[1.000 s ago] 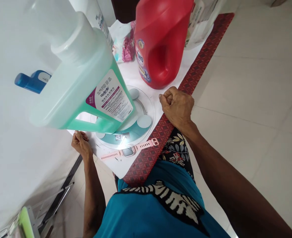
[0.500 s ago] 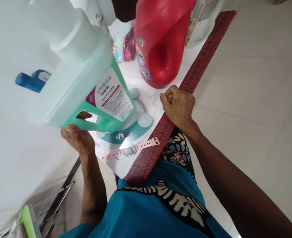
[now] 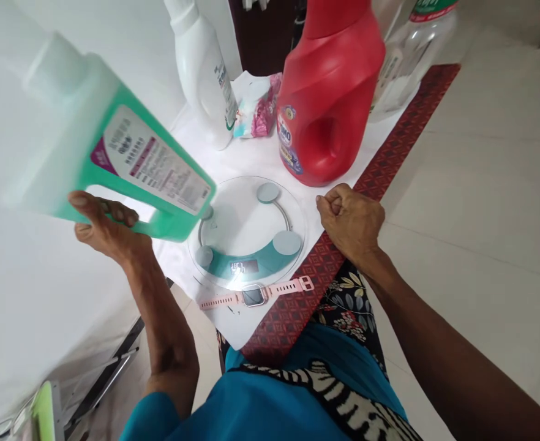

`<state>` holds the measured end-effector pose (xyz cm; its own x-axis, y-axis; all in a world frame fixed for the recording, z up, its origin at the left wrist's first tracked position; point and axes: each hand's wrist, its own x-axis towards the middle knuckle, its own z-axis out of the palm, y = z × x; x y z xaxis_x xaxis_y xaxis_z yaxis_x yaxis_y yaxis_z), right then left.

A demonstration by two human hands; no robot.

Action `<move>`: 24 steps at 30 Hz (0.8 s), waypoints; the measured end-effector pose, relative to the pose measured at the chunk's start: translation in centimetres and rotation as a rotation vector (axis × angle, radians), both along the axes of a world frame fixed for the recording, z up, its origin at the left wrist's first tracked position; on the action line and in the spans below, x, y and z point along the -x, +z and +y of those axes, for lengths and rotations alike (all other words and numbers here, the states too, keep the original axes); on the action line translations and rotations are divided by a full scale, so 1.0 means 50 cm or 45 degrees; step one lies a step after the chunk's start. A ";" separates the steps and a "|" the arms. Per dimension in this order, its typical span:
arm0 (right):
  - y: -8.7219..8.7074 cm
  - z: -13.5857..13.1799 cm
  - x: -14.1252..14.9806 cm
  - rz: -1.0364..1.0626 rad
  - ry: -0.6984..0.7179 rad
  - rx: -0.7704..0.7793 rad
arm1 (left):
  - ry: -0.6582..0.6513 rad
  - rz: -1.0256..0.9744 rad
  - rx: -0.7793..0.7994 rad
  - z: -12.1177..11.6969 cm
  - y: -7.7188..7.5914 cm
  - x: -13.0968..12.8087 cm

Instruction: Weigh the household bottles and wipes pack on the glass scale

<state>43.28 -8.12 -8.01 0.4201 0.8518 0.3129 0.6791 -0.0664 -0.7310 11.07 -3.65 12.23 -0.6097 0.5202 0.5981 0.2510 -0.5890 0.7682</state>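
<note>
My left hand [image 3: 107, 228] grips the handle of a large jug of green liquid [image 3: 100, 147] and holds it in the air, left of a round glass scale [image 3: 247, 229]. The jug's bottom corner hangs just over the scale's left rim. The scale's display is lit and nothing stands on it. My right hand [image 3: 351, 222] rests as a closed fist on the red patterned table edge [image 3: 325, 263], right of the scale. A pink wristwatch [image 3: 254, 295] lies flat in front of the scale.
Behind the scale stand a red detergent jug [image 3: 329, 98], a white bottle [image 3: 203, 70], a pink and white packet [image 3: 256, 104] and a clear bottle with a green cap [image 3: 408, 55]. A white wall is on the left, pale floor tiles on the right.
My left hand left the table corner, took the green jug's handle and lifted the jug off the scale to the left. My right fist stayed put.
</note>
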 end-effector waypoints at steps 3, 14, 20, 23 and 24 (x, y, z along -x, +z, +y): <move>0.002 0.002 0.000 -0.023 -0.003 0.011 | 0.135 0.037 -0.021 0.069 0.003 0.062; 0.020 0.004 0.003 -0.018 -0.011 0.031 | 0.330 -0.087 0.158 0.272 -0.104 0.179; 0.014 0.005 0.002 -0.044 -0.016 -0.007 | 0.496 -0.100 0.095 0.343 -0.108 0.176; 0.009 0.006 0.000 -0.060 -0.006 -0.019 | 0.515 0.008 0.119 0.364 -0.105 0.162; 0.009 0.006 0.000 -0.059 -0.006 -0.016 | 0.525 0.032 0.146 0.369 -0.104 0.158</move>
